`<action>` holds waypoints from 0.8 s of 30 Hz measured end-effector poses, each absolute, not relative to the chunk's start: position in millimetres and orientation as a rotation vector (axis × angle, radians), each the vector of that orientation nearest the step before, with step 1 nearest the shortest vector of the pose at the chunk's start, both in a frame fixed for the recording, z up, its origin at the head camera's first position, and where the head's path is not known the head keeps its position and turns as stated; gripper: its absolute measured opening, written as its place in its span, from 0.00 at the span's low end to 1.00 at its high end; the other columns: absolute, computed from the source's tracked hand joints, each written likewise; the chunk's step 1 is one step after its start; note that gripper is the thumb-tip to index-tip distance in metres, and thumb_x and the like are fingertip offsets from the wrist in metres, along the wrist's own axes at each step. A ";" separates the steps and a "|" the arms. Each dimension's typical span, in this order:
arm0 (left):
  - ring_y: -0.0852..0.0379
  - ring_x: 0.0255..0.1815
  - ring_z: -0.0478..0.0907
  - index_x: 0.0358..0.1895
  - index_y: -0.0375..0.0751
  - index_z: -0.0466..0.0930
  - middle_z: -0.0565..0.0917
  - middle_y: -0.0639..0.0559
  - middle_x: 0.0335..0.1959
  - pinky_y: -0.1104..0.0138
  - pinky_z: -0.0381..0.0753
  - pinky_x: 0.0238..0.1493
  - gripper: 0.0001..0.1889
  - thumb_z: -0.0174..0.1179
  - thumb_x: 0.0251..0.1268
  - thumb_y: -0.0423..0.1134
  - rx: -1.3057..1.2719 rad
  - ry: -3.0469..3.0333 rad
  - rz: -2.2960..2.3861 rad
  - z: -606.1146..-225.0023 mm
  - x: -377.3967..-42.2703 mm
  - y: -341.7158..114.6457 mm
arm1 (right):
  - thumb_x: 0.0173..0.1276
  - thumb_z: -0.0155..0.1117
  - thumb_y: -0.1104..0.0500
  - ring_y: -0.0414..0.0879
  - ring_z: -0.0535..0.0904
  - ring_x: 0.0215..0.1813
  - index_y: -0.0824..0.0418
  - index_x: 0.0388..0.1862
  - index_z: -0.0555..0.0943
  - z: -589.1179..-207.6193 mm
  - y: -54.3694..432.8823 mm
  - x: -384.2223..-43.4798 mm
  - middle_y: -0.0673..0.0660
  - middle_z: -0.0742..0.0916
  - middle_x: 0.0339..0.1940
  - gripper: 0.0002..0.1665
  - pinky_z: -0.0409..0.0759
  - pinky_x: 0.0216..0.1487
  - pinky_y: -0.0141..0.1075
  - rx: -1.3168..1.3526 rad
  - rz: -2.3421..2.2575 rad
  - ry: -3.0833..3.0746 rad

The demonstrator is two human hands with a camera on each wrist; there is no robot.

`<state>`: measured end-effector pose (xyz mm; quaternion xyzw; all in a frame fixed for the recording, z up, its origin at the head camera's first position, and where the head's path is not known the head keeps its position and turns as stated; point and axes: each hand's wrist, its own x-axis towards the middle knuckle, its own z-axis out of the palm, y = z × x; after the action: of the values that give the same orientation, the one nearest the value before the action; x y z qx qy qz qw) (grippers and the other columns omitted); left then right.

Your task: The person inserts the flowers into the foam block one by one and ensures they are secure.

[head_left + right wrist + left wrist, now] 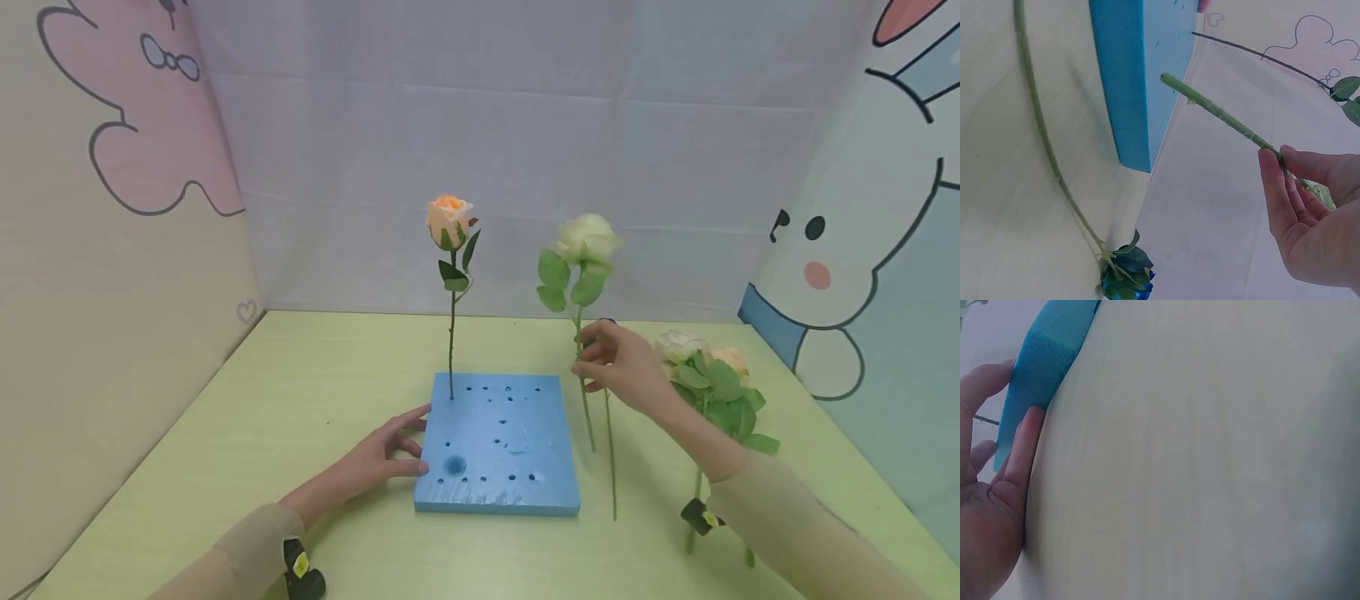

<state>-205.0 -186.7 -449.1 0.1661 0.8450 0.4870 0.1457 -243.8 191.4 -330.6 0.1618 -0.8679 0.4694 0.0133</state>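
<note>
In the head view, a blue foam block [480, 442] with several holes lies on the table, and a peach rose [450, 223] stands upright in its back left corner. My left hand [382, 454] rests at the block's left side, fingers spread along the edge; the left wrist view shows the fingertips against the block's side [1041, 369]. My right hand [626, 367] pinches the stem of a white rose [588, 242] between thumb and fingers, holding it upright to the right of the block. Its bare stem end [1169, 80] points toward the block.
A blue rose [1125, 275] lies on the table right of the block, its stem [611, 467] toward the front. Farther right, under my right forearm, lie a white rose [678, 343] and a peach rose [729, 362]. A pale curtain [487, 167] hangs behind the table.
</note>
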 end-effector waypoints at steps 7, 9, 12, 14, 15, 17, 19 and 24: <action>0.56 0.53 0.79 0.79 0.54 0.53 0.70 0.41 0.71 0.51 0.71 0.63 0.45 0.69 0.61 0.47 0.482 2.434 1.403 -449.3 -205.1 -187.5 | 0.64 0.68 0.65 0.54 0.87 0.37 0.71 0.47 0.76 -330.3 165.0 -255.1 0.69 0.88 0.38 0.15 0.86 0.34 0.39 0.526 1.510 -2.652; 0.56 0.53 0.79 0.79 0.54 0.53 0.70 0.41 0.71 0.51 0.71 0.63 0.45 0.69 0.61 0.47 0.481 2.434 1.401 -449.4 -204.9 -187.5 | 0.64 0.68 0.65 0.55 0.87 0.38 0.70 0.46 0.77 -331.6 159.0 -258.5 0.68 0.87 0.38 0.14 0.86 0.33 0.38 0.531 1.509 -2.631; 0.55 0.53 0.79 0.79 0.54 0.53 0.70 0.41 0.71 0.52 0.72 0.62 0.45 0.69 0.61 0.47 0.484 2.433 1.403 -449.7 -204.9 -187.7 | 0.65 0.68 0.65 0.55 0.87 0.39 0.68 0.45 0.78 -333.4 150.1 -262.8 0.67 0.87 0.39 0.13 0.86 0.33 0.39 0.537 1.518 -2.594; 0.55 0.53 0.79 0.79 0.54 0.53 0.70 0.41 0.71 0.53 0.72 0.61 0.45 0.69 0.61 0.47 0.489 2.433 1.404 -449.9 -205.1 -187.8 | 0.65 0.68 0.65 0.56 0.87 0.39 0.68 0.45 0.78 -334.6 144.0 -265.2 0.66 0.86 0.39 0.12 0.86 0.33 0.40 0.542 1.531 -2.571; 0.55 0.53 0.79 0.79 0.53 0.53 0.70 0.41 0.71 0.54 0.72 0.61 0.45 0.69 0.61 0.47 0.491 2.432 1.407 -450.0 -205.2 -188.0 | 0.66 0.68 0.65 0.57 0.87 0.40 0.68 0.45 0.78 -335.7 141.0 -266.9 0.66 0.86 0.39 0.12 0.86 0.34 0.41 0.544 1.541 -2.560; 0.55 0.53 0.79 0.79 0.53 0.53 0.70 0.41 0.70 0.54 0.72 0.60 0.45 0.69 0.61 0.46 0.494 2.430 1.411 -450.1 -205.4 -188.2 | 0.66 0.67 0.64 0.57 0.87 0.40 0.67 0.45 0.78 -337.5 135.2 -270.0 0.65 0.86 0.38 0.11 0.87 0.34 0.43 0.547 1.548 -2.534; 0.55 0.53 0.79 0.79 0.53 0.53 0.70 0.41 0.70 0.55 0.72 0.60 0.45 0.69 0.61 0.46 0.495 2.429 1.413 -450.1 -205.4 -188.3 | 0.66 0.67 0.64 0.57 0.87 0.39 0.67 0.44 0.78 -338.8 129.8 -272.5 0.65 0.86 0.37 0.11 0.86 0.34 0.42 0.547 1.540 -2.514; 0.55 0.53 0.79 0.79 0.54 0.53 0.70 0.41 0.71 0.54 0.72 0.61 0.45 0.69 0.61 0.47 0.489 2.430 1.411 -449.5 -204.9 -187.7 | 0.66 0.68 0.63 0.58 0.87 0.39 0.66 0.43 0.79 -338.1 118.6 -275.8 0.64 0.87 0.36 0.10 0.86 0.34 0.38 0.546 1.503 -2.495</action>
<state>-204.9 -187.7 -449.5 0.1696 0.8432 0.4894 0.1441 -275.8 118.6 -338.1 0.1834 -0.8387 0.5050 0.0889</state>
